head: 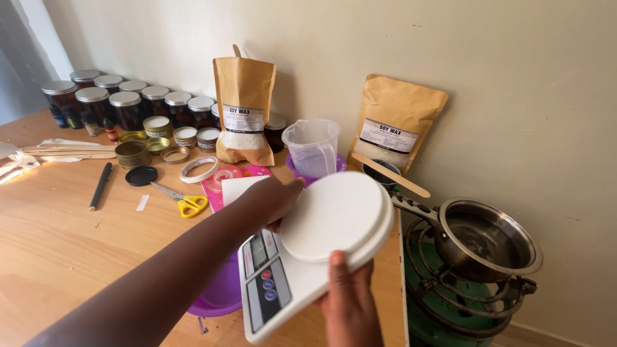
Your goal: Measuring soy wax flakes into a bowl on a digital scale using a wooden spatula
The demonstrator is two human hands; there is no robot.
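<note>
Dark jars with silver lids line the wall. Two brown paper pouches stand beside a clear measuring jug. Yellow-handled scissors lie on the wooden table; a steel pot sits on a green burner.

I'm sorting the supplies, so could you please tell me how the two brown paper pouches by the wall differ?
The left pouch stands upright with its top open and a stick poking out. The right pouch leans back against the wall, with nothing poking out of it. Both are brown paper with a white label.
</note>
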